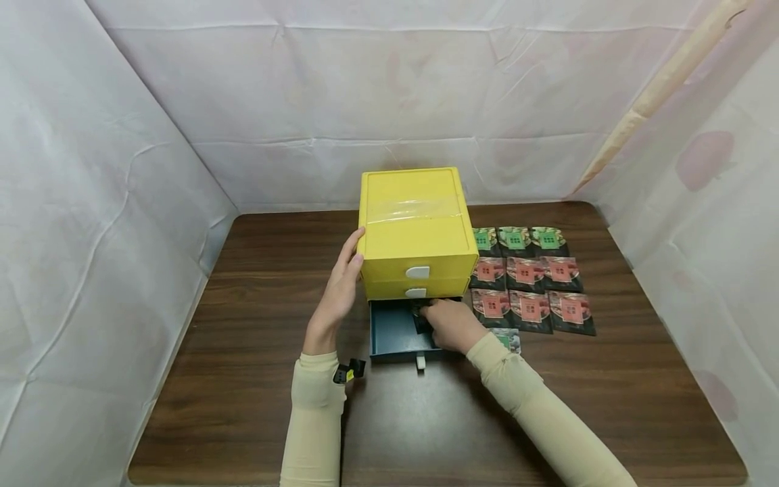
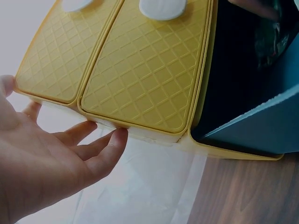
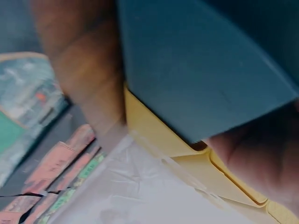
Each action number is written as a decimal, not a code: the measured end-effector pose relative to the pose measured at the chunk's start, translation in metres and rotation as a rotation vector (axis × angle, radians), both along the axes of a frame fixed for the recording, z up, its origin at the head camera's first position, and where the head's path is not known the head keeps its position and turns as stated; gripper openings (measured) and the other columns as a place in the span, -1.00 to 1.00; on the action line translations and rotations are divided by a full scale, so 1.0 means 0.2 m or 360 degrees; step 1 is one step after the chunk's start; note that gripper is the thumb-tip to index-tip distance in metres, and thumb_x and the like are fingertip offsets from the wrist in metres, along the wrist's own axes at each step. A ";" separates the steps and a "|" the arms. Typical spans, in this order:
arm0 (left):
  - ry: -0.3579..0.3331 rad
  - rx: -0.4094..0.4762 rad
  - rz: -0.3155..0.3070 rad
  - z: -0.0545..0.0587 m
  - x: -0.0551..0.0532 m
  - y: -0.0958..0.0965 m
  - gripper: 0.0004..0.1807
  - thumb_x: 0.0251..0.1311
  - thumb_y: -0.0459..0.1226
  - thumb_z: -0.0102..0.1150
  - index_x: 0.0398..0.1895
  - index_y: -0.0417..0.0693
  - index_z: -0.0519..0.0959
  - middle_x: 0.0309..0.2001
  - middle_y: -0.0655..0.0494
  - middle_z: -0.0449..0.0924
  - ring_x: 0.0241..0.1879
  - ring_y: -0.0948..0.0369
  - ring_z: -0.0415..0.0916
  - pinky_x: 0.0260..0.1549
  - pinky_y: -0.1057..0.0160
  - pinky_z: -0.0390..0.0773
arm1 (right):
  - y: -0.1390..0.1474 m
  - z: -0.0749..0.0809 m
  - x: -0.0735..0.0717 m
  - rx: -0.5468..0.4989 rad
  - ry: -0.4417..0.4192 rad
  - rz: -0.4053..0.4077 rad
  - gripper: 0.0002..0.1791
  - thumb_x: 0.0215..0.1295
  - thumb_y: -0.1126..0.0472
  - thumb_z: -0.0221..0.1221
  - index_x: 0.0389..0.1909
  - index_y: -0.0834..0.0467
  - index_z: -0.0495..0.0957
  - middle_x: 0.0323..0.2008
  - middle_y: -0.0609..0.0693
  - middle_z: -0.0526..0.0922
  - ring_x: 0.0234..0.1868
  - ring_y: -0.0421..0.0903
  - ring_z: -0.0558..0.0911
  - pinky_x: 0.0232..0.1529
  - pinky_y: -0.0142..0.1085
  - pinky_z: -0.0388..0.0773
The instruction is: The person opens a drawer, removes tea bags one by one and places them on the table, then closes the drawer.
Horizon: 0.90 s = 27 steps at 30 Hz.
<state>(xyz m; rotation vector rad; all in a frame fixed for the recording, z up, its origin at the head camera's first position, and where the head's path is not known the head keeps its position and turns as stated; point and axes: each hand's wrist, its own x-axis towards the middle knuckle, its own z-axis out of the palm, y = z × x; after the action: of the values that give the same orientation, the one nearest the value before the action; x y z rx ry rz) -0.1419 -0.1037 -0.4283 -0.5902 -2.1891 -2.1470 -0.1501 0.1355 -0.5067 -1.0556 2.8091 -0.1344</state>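
A yellow drawer box (image 1: 420, 223) stands on the table with its bottom drawer (image 1: 392, 331), dark blue inside, pulled out. My left hand (image 1: 335, 297) steadies the box's left side; in the left wrist view its spread fingertips (image 2: 119, 135) touch the box's edge. My right hand (image 1: 453, 325) reaches into the drawer, fingers curled at a dark packet (image 1: 420, 319), which it appears to pinch. That packet shows as a dark, shiny shape (image 2: 271, 44) in the left wrist view. In the right wrist view the blurred right hand (image 3: 261, 154) lies over the drawer's side wall (image 3: 196, 70).
Right of the box lie rows of packets, green-labelled ones (image 1: 514, 238) at the back and red-labelled ones (image 1: 529, 309) in front. Another green-labelled packet (image 1: 510, 338) is partly under the right sleeve. White curtains (image 1: 389, 88) surround the brown table (image 1: 262, 406).
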 end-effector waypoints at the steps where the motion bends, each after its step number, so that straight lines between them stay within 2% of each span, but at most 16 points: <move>1: 0.0001 0.0001 0.0000 0.00 0.00 0.00 -0.44 0.57 -0.26 -0.44 0.54 -0.16 -0.14 0.50 -0.09 -0.14 0.32 0.06 0.09 0.25 -0.06 0.14 | 0.00 -0.01 0.00 -0.0017 0.0026 0.0001 -0.82 0.05 0.37 0.27 -0.32 0.08 0.66 -0.45 -0.04 0.58 -0.41 -0.03 0.59 -0.45 -0.08 0.52; 4: 0.0012 0.0011 -0.0003 -0.01 0.00 0.00 -0.44 0.56 -0.27 -0.44 0.54 -0.17 -0.14 0.49 -0.09 -0.13 0.31 0.06 0.09 0.24 -0.06 0.14 | 0.01 -0.02 0.01 -0.0065 0.0115 -0.0002 -0.88 0.12 0.35 0.26 -0.42 0.04 0.64 -0.53 -0.07 0.58 -0.47 -0.04 0.59 -0.54 -0.09 0.50; 7: 0.0019 0.0024 -0.0009 -0.01 0.00 0.00 -0.44 0.56 -0.27 -0.43 0.54 -0.18 -0.14 0.48 -0.10 -0.11 0.29 0.06 0.12 0.24 -0.07 0.15 | 0.01 -0.03 0.02 -0.0085 0.0206 -0.0009 -0.84 0.17 0.33 0.24 -0.52 0.01 0.57 -0.64 -0.10 0.51 -0.59 -0.10 0.53 -0.63 -0.12 0.45; 12: 0.0022 0.0039 -0.0013 -0.01 0.00 0.00 -0.44 0.56 -0.27 -0.42 0.54 -0.19 -0.14 0.47 -0.11 -0.08 0.25 0.05 0.15 0.22 -0.07 0.17 | 0.03 -0.01 0.04 -0.0127 0.0310 -0.0024 -0.94 0.23 0.28 0.17 -0.40 0.08 0.49 -0.74 -0.14 0.31 -0.73 -0.19 0.34 -0.75 -0.24 0.29; 14: 0.0021 0.0042 -0.0011 -0.01 0.00 -0.01 -0.44 0.56 -0.27 -0.43 0.54 -0.19 -0.14 0.47 -0.11 -0.08 0.25 0.05 0.15 0.21 -0.07 0.17 | 0.04 0.01 0.06 -0.0167 0.0315 -0.0030 -0.94 0.29 0.26 0.13 -0.31 0.12 0.44 -0.74 -0.15 0.25 -0.75 -0.20 0.29 -0.77 -0.28 0.23; 19: 0.0015 0.0039 -0.0005 -0.01 0.00 -0.01 -0.45 0.56 -0.27 -0.43 0.54 -0.17 -0.13 0.48 -0.09 -0.10 0.28 0.06 0.12 0.23 -0.05 0.15 | 0.06 0.03 0.10 -0.0239 0.0303 -0.0028 -0.94 0.40 0.27 0.03 -0.24 0.15 0.33 -0.75 -0.16 0.21 -0.79 -0.23 0.22 -0.80 -0.33 0.13; 22: 0.0013 0.0037 -0.0010 -0.01 0.00 -0.01 -0.44 0.56 -0.25 -0.43 0.54 -0.17 -0.14 0.48 -0.09 -0.10 0.28 0.06 0.13 0.22 -0.04 0.16 | 0.08 0.05 0.12 -0.0285 0.0283 -0.0026 -0.96 0.42 0.30 0.01 -0.18 0.16 0.36 -0.75 -0.18 0.21 -0.79 -0.25 0.21 -0.79 -0.35 0.12; 27: 0.0024 0.0038 -0.0010 -0.01 0.00 -0.01 -0.44 0.56 -0.26 -0.43 0.54 -0.17 -0.14 0.48 -0.10 -0.10 0.27 0.05 0.14 0.21 -0.03 0.17 | 0.12 0.11 0.15 -0.0450 0.0161 -0.0065 -0.78 0.38 0.35 0.03 0.01 0.15 0.44 -0.72 -0.23 0.24 -0.77 -0.29 0.19 -0.76 -0.38 0.12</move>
<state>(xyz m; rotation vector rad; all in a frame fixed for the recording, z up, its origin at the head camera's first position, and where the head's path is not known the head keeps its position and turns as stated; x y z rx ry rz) -0.1428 -0.1054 -0.4300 -0.6109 -2.1537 -2.1614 -0.1191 0.1599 -0.4850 -1.0876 2.9664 -0.5100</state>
